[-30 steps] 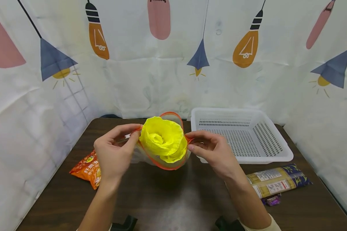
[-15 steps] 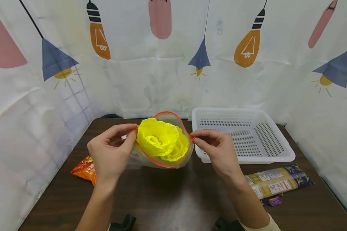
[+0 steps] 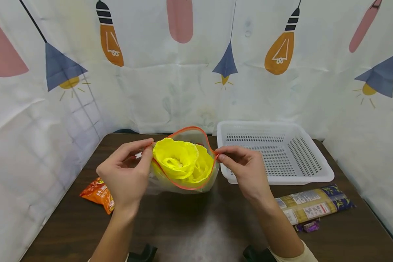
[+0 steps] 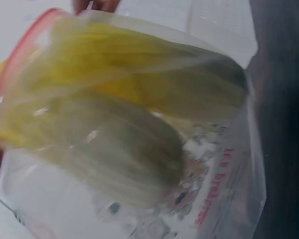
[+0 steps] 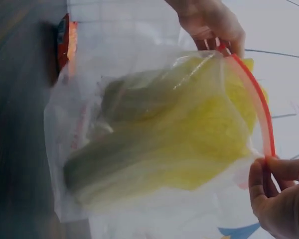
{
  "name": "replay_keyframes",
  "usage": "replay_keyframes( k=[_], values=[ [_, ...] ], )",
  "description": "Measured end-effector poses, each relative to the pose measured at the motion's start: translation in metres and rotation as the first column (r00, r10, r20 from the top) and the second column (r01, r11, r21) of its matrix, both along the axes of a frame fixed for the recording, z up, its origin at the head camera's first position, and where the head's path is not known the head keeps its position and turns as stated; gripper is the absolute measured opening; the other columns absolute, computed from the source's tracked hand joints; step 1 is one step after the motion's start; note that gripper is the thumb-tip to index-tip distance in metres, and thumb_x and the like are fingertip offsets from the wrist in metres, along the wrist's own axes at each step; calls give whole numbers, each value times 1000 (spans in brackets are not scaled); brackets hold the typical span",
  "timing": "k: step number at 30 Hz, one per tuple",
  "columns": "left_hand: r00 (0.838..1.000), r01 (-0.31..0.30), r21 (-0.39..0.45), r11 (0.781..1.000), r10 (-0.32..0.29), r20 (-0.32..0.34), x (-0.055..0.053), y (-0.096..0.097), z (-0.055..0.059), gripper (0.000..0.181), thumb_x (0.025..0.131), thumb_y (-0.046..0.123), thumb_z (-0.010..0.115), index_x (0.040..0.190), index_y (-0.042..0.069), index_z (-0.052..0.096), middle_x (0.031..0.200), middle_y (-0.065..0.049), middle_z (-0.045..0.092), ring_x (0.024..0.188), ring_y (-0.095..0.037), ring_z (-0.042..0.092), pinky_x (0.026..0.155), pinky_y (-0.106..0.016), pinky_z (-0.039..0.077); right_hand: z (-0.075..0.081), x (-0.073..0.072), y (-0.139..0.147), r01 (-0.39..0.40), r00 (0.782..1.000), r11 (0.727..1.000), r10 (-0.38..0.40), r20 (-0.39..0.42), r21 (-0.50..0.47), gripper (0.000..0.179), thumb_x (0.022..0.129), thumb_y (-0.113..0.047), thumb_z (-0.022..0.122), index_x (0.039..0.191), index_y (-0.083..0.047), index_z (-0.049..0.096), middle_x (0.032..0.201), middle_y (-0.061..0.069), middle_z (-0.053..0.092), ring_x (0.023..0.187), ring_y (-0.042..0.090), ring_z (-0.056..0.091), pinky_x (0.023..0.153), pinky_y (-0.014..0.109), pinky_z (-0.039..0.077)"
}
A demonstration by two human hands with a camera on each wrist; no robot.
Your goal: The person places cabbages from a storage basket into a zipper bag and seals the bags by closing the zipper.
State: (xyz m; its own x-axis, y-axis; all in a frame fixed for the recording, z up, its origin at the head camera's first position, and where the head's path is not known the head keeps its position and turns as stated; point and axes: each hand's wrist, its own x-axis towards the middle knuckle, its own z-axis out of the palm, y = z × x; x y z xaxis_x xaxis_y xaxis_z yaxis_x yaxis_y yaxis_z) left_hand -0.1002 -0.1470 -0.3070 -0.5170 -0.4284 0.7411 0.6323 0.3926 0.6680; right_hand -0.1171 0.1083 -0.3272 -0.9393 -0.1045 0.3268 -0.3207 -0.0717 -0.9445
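Note:
Between my hands hangs a clear zip bag (image 3: 196, 190) with a red-orange zip edge, its mouth spread wide. My left hand (image 3: 126, 174) pinches the left end of that edge between thumb and fingers. At the opposite end, the thumb and fingertips of my right hand (image 3: 243, 169) pinch the zip. Two yellow ruffled, flower-like pieces (image 3: 175, 158) fill the mouth, side by side. Through the hazy plastic in the right wrist view, each yellow top runs down into a greyish rounded body (image 5: 87, 172). Red print and drawings show on the bag (image 4: 214, 186) in the left wrist view.
A white perforated basket (image 3: 314, 178) stands at the back right of the dark table (image 3: 196, 233). Beyond my right forearm lies a long yellow and blue packet (image 3: 314, 205), with small purple wrapped pieces (image 3: 311, 225) beside it. An orange snack bag (image 3: 99, 194) is at the left.
My hands have drawn apart, the left one moving left, so the bag's mouth is wider. The yellow pieces have sunk lower inside, and the second one shows more.

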Motion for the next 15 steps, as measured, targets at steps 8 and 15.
replay_keyframes(
  k=[8, 15],
  values=[
    [1000, -2, -11, 1000, 2, 15, 0, -4, 3, 16, 85, -9, 72, 88, 1, 83, 88, -17, 78, 76, -10, 73, 72, -16, 59, 1, -3, 1, 103, 995, 992, -102, 15, -71, 19, 92, 3, 75, 110, 9, 76, 101, 5, 78, 91, 23, 72, 89, 32, 62],
    [996, 65, -53, 996, -62, 67, -1, -6, 0, 17, 85, -7, 74, 89, 5, 84, 91, -12, 79, 79, -11, 74, 72, -17, 59, 1, -5, 2, 114, 993, 991, -115, -9, -76, 18, 92, 3, 75, 109, 8, 76, 100, 5, 78, 89, 23, 72, 88, 32, 62]
  ],
)
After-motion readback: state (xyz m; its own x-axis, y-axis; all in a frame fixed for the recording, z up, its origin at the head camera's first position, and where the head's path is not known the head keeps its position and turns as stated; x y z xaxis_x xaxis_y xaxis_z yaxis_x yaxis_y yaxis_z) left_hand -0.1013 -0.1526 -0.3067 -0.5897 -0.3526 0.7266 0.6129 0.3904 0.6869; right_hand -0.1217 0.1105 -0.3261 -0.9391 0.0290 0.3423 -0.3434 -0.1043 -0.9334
